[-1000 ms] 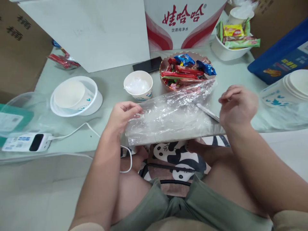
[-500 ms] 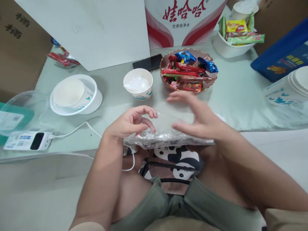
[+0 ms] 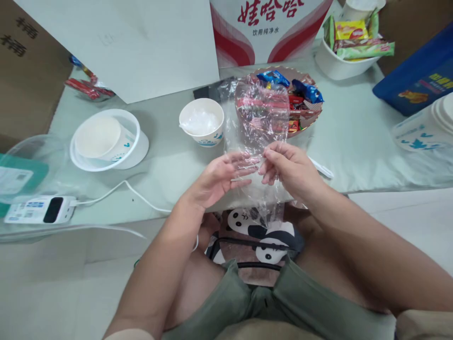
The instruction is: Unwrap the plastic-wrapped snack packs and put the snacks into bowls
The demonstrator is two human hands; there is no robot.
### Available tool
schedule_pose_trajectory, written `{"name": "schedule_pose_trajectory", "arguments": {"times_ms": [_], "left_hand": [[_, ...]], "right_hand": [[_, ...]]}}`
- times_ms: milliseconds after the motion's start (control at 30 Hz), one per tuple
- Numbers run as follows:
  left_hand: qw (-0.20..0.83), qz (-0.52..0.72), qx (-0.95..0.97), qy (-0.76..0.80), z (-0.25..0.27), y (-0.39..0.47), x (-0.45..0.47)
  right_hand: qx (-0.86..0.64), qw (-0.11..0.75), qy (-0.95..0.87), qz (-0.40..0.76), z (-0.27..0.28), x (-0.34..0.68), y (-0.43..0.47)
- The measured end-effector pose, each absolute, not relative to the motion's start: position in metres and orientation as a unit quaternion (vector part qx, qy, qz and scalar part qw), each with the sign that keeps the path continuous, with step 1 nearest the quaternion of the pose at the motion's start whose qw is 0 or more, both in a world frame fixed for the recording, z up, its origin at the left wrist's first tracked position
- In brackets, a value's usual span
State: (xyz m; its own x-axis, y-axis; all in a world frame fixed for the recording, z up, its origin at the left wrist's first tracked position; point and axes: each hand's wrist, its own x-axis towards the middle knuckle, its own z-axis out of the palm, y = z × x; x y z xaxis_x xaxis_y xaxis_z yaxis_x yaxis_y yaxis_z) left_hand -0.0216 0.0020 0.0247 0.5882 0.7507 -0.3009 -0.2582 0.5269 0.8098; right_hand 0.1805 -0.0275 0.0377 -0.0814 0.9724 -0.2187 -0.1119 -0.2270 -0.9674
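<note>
Above near edge of table (image 3: 161,158), clear bag (image 3: 257,134) between hands, overlapping bowl (image 3: 312,112) in view. Right hand (image 3: 288,163) pinching film; left hand (image 3: 222,177) mostly open, fingers at film, inside or behind unclear. Hard tug could tear thin film; leftward swing could knock cup (image 3: 208,139).

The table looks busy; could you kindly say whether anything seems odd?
Nothing looks spilled or damaged; the wrinkled clear bag hangs past the edge of the table, but the right hand pinches it.
</note>
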Motion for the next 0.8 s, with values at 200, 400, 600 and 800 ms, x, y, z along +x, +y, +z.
{"name": "schedule_pose_trajectory", "arguments": {"times_ms": [200, 400, 600, 800], "left_hand": [[0.702, 0.333, 0.457, 0.433, 0.020, 0.004, -0.015], [0.700, 0.314, 0.490, 0.414, 0.020, 0.005, -0.024], [0.703, 0.264, 0.531, 0.392, 0.022, 0.003, -0.026], [0.708, 0.339, 0.484, 0.387, 0.020, 0.002, -0.025]], "right_hand": [[-0.550, 0.443, -0.479, 0.521, 0.035, 0.196, -0.030], [-0.497, 0.369, -0.567, 0.543, 0.030, 0.204, -0.038], [-0.539, 0.432, -0.545, 0.475, 0.021, 0.207, -0.035], [-0.499, 0.506, -0.504, 0.492, 0.022, 0.209, -0.035]]}}
